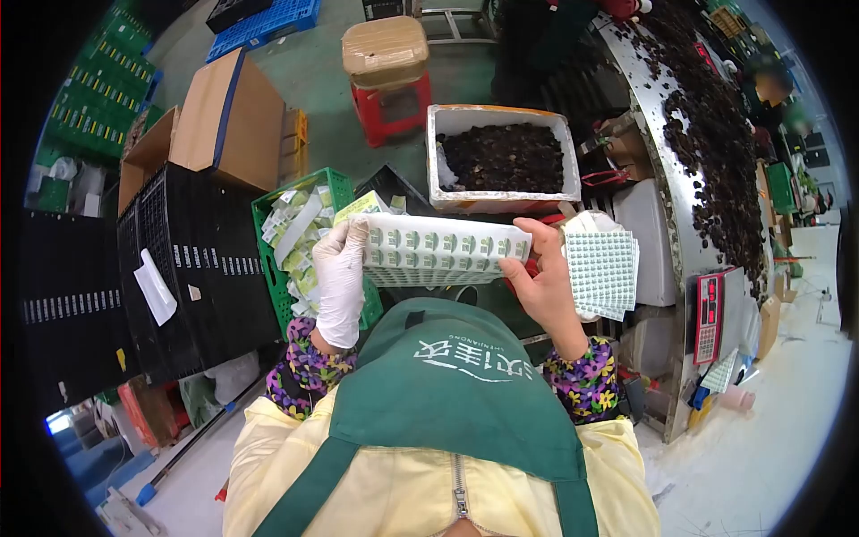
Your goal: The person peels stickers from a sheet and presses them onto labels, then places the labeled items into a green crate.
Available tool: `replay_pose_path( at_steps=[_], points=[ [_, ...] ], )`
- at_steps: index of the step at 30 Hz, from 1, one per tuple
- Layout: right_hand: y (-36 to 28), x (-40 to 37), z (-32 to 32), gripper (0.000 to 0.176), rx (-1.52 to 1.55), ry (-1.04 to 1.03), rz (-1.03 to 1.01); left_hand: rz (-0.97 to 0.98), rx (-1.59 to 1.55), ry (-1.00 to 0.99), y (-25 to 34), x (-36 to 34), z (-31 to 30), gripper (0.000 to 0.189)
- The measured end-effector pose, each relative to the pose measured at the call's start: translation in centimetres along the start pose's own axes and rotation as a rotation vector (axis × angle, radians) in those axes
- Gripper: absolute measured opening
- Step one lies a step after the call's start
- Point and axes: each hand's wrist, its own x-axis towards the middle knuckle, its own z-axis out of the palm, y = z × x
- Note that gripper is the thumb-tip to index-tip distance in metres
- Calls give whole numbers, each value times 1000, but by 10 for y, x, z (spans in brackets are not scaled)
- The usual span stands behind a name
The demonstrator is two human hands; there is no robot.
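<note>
My left hand (340, 282), in a white glove, is closed on the left end of a sheet of green-and-white stickers (438, 246). Bare, my right hand (548, 282) pinches the same sheet at its right end between thumb and fingers. The sheet is held up in front of my apron, its lower part tilted away or bent under. Just right of that hand lies a fanned stack of similar sticker sheets (601, 268). Beyond my left hand stands a green crate (259, 215) full of small green-and-white labelled packs (295, 233).
Behind the sheet sits a white foam box (501, 201) of dark pieces. A red stool (394, 112) bears a taped carton (385, 52). Black crates (192, 295) and a cardboard box (224, 116) stand left. On the right, a metal table (658, 107) carries dark pieces and a red scale (709, 318).
</note>
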Motion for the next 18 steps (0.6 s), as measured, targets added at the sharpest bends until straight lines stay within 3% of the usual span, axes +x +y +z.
replay_pose_path(
  at_steps=[2,4,5,8,14,18],
  points=[
    [7,0,0,39,31,-16,-18,-24,-24,5,5,0,9,21],
    [0,2,0,37,145,-3,84,160,-210,61,29,-9,38,25],
    [-3,4,0,35,261,-2,185,158,-212,54,25,-6,30,25],
    [-5,10,2,34,426,39,238,71,-51,-110,18,-2,6,27],
    [-5,14,-1,37,288,25,293,185,38,-38,-3,-2,-8,23],
    [-5,18,-2,35,242,20,280,183,-28,-71,15,-7,6,23]
  ],
)
